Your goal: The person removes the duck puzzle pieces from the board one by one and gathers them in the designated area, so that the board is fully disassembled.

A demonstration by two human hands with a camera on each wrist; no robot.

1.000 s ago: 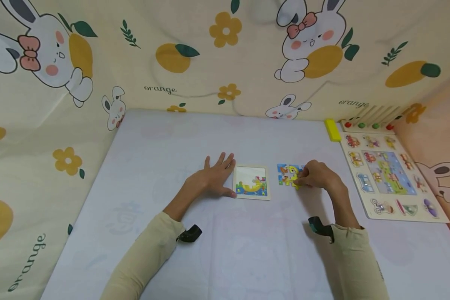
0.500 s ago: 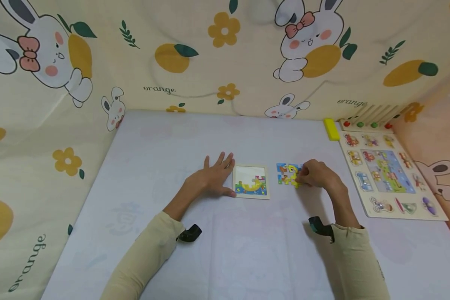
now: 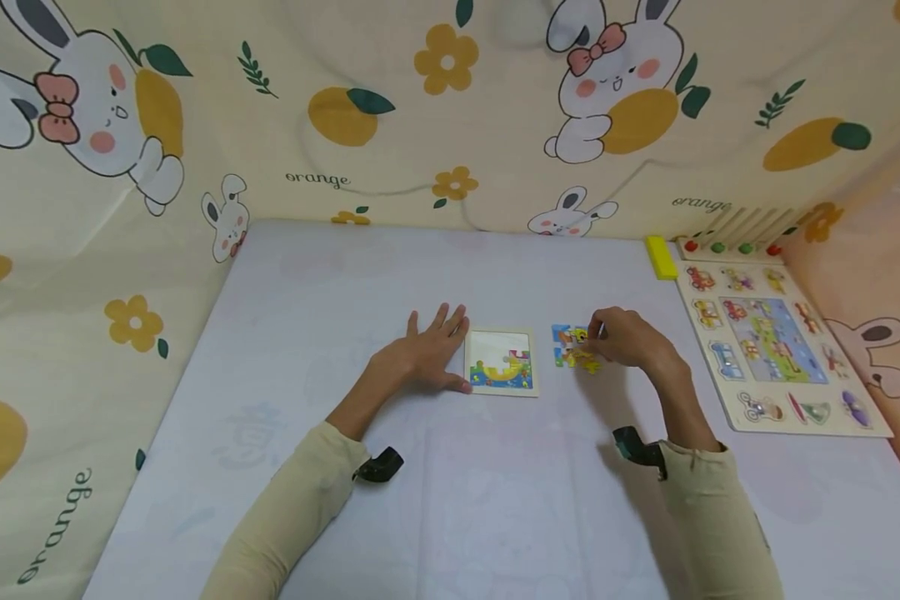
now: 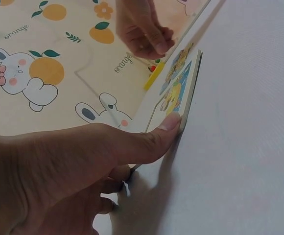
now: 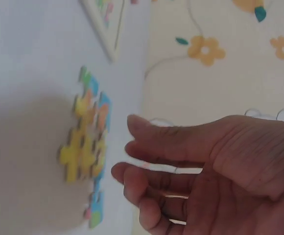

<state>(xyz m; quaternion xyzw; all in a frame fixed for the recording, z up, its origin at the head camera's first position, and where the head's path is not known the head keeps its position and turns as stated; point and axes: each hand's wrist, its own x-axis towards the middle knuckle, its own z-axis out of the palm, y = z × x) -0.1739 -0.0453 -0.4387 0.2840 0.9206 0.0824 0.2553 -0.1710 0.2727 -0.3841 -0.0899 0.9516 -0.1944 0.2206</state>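
Note:
My left hand [image 3: 422,357] lies flat with fingers spread beside a small framed jigsaw puzzle [image 3: 504,394]. Its thumb [image 4: 167,123] rests on the frame's near edge in the left wrist view. Yellow and blue pieces fill the lower part of the frame, while the upper part shows bare white backing. To the right of it lies a cluster of loose jigsaw pieces [image 5: 81,155], yellow, orange and blue. Above these hovers my right hand [image 3: 628,337], partly covering them in the head view. The right wrist view shows its thumb and fingers loosely bent, apart, with nothing between them.
A wooden picture board [image 3: 783,410] with vehicle and toy shapes lies at the right side of the table. Behind it stand thin sticks with red and green beads [image 3: 717,247]. Next to these is a yellow block [image 3: 661,257]. Printed cloth hangs along the back and sides.
My right hand has risen slightly and shifted left over the loose pieces, its fingers now off them. The left hand stays at the frame.

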